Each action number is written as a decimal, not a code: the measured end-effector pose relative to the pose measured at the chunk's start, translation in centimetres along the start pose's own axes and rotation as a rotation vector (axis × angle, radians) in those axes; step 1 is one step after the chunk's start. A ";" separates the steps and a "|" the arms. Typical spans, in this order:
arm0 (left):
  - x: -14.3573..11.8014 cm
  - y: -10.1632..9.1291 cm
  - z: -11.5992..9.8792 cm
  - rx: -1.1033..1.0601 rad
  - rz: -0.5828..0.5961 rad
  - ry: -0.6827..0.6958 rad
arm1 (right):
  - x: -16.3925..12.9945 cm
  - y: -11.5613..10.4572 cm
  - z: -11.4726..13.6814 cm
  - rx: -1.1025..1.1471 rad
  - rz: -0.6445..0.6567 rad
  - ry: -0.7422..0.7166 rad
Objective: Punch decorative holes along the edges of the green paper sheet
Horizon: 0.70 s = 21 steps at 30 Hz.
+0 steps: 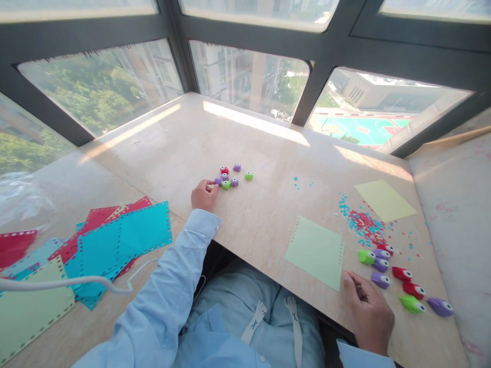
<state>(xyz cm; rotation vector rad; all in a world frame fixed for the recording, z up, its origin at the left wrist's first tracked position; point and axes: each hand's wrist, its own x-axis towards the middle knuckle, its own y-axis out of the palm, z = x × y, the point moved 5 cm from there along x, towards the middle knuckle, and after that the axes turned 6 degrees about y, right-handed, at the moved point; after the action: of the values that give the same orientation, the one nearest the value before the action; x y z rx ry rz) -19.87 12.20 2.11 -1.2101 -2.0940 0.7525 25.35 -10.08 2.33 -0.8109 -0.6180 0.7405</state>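
Note:
My left hand (204, 195) reaches out over the marble sill, its fingertips closed on a small purple punch (218, 181) at the edge of a cluster of small punches (231, 175) in red, purple and green. My right hand (368, 311) rests near the front edge, fingers loosely curled and holding nothing, just below the corner of a light green sheet (315, 251) with a punched border. To its right lie several bigger fish-shaped punches (399, 278) in green, purple and red.
A pile of teal and red paper confetti (362, 224) lies beside a yellow-green sheet (384, 200). Punched teal, red and pale green sheets (103, 240) are stacked at left, with a white cable (72, 281) across them. Windows (249, 76) surround the sill.

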 end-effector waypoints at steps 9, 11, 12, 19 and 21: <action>0.1 0.0 -0.7 0.120 0.081 0.021 | -0.1 -0.1 0.2 -0.005 -0.017 -0.032; 0.3 0.4 -1.3 0.186 0.194 0.088 | -0.1 -0.1 0.2 -0.009 -0.023 -0.048; 0.4 0.6 -1.6 0.219 0.240 0.112 | -0.1 -0.1 0.2 -0.009 -0.026 -0.055; -0.1 0.8 -1.7 0.275 0.119 0.075 | -0.1 -0.1 0.3 0.007 -0.020 -0.065; -0.4 0.4 -1.5 0.219 0.026 0.059 | -0.1 -0.1 0.3 0.020 -0.014 -0.066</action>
<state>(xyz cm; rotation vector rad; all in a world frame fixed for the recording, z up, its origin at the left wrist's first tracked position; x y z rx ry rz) -18.43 12.28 2.72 -1.1272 -1.8956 0.9211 25.06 -10.07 2.53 -0.7653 -0.6735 0.7622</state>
